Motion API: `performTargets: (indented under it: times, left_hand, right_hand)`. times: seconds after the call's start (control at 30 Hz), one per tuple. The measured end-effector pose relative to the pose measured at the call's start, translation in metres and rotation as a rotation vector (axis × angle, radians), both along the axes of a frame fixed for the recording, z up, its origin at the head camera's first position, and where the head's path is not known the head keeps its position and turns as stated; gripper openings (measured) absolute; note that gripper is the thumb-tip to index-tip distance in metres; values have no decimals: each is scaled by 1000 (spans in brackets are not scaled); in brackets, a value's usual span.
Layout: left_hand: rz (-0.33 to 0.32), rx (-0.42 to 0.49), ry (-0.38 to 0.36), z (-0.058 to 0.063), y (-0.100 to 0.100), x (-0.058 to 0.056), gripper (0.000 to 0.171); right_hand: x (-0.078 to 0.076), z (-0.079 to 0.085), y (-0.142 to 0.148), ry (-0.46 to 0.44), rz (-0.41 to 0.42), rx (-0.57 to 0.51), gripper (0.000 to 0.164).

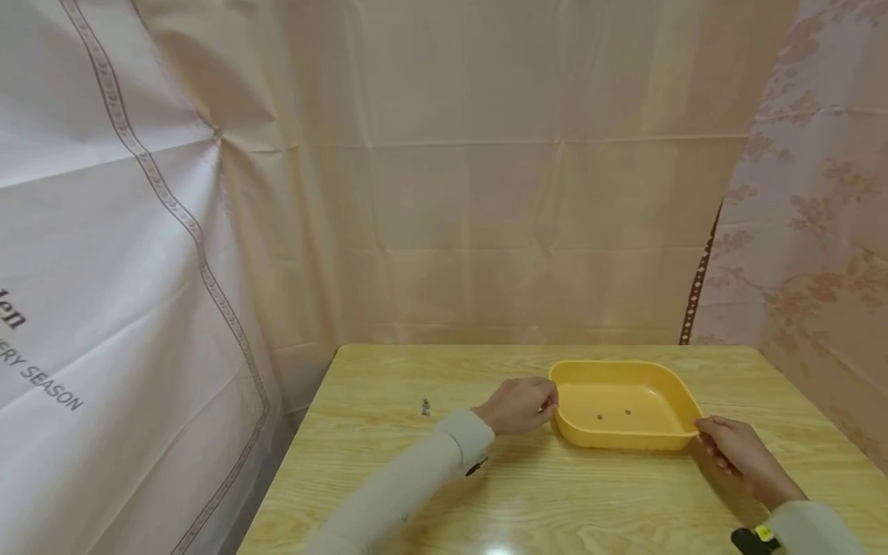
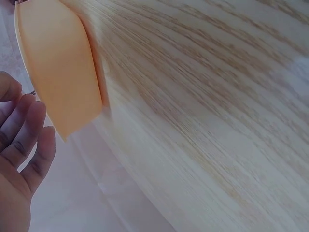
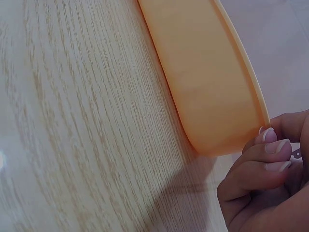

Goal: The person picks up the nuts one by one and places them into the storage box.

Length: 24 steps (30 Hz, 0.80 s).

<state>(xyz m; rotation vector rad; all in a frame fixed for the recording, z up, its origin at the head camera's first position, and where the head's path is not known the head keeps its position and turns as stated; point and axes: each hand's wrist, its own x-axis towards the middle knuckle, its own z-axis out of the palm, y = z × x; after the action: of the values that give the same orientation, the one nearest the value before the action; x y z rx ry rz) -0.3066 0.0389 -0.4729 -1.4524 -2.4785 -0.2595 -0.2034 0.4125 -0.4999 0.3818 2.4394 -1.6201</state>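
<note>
A yellow rectangular basin (image 1: 617, 443) with rounded corners stands on the right part of the wooden table. Two small dark pieces (image 1: 627, 412) lie on its floor. At the basin's left rim, my left hand (image 1: 519, 405) grips with curled fingers; in the left wrist view its fingertips (image 2: 35, 113) are right at the rim. My right hand (image 1: 742, 451) pinches the opposite rim near the front right corner. The right wrist view shows its fingers (image 3: 256, 174) curled under the edge, with the basin's outer wall (image 3: 207, 72) beside them.
A few small metallic pieces (image 1: 426, 407) sit together on the table (image 1: 388, 462), left of my left hand. Beige cloth (image 1: 486, 193) hangs behind the table, with a lettered pale curtain (image 1: 104, 308) to the left and a floral one (image 1: 819, 193) to the right.
</note>
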Motion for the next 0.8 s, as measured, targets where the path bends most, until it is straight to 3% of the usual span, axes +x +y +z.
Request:
performTargets:
  times: [0.8]
  left_hand:
    - [-19,-54,22,-3,14,5,14]
  right_hand:
    - [2,-1,-2,26,-9,18,38]
